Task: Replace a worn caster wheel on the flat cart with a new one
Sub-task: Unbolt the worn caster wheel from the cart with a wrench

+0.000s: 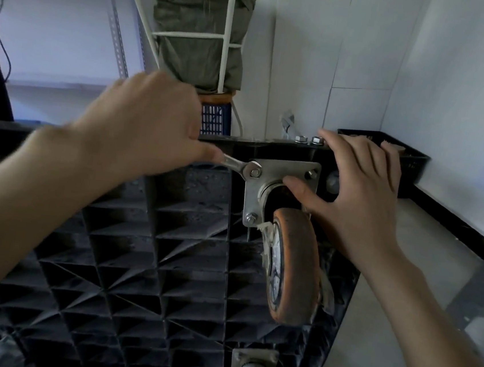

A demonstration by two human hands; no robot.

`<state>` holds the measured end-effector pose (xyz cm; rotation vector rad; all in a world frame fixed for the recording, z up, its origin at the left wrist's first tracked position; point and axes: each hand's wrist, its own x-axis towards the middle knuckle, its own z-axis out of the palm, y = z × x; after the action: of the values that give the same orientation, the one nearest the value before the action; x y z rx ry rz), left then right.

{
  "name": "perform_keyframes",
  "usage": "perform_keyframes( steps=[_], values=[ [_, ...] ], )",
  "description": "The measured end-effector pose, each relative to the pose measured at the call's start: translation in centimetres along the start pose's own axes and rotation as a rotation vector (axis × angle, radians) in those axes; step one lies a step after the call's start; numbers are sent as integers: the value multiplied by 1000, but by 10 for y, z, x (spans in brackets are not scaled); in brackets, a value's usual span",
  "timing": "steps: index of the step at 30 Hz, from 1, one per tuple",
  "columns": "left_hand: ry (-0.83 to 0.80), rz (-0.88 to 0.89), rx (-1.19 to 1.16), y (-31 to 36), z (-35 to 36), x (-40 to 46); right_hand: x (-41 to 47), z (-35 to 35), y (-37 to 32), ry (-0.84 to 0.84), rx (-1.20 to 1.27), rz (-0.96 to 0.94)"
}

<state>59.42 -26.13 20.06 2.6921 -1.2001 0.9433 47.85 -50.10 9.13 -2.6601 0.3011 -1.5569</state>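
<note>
The left hand (139, 124) has its grip curled round the handle of a silver open-ended wrench (238, 166), whose head sits on a bolt (255, 172) at one corner of the square steel mounting plate (283, 172). The right hand (359, 192) is spread, thumb on the swivel just under the plate, fingers lying over the far edge of the upturned black ribbed plastic flat cart (143, 262). The worn orange rubber caster wheel (297, 267) stands near the cart's far right corner. Two loose nuts (309, 139) rest on that far edge.
</note>
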Motion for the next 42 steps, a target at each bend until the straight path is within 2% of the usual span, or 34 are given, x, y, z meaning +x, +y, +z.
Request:
perform_keyframes(
  steps=[4, 9, 12, 15, 20, 25, 27, 30, 37, 42],
  values=[
    [-45, -200, -304, 7, 43, -44, 0, 0, 0, 12, -6, -6],
    [-122, -463, -1129, 63, 100, -85, 0, 2, 1, 18, 0, -1],
    [-263, -541, -1563, 81, 105, -86, 0, 1, 1, 19, -3, -7],
    [-342, -577, -1685, 82, 103, -87, 1, 2, 2, 19, -7, -9],
    [-208, -578, -1631, 79, 105, -104, 0, 2, 1, 16, -8, -5],
    [-3, -491, -1462, 67, 101, -116, 0, 1, 0, 6, 3, 1],
    [38, -423, -1324, 55, 94, -108, 0, 0, 0, 3, 3, 2],
    [71, -312, -988, 32, 76, -86, 0, 0, 0, 1, 4, 2],
    [-43, -163, -490, 0, 18, -42, 1, 0, 0, 14, -9, -7],
    [-167, -79, -393, -6, -3, -17, -1, 0, 0, 10, -5, -3]
  ],
)
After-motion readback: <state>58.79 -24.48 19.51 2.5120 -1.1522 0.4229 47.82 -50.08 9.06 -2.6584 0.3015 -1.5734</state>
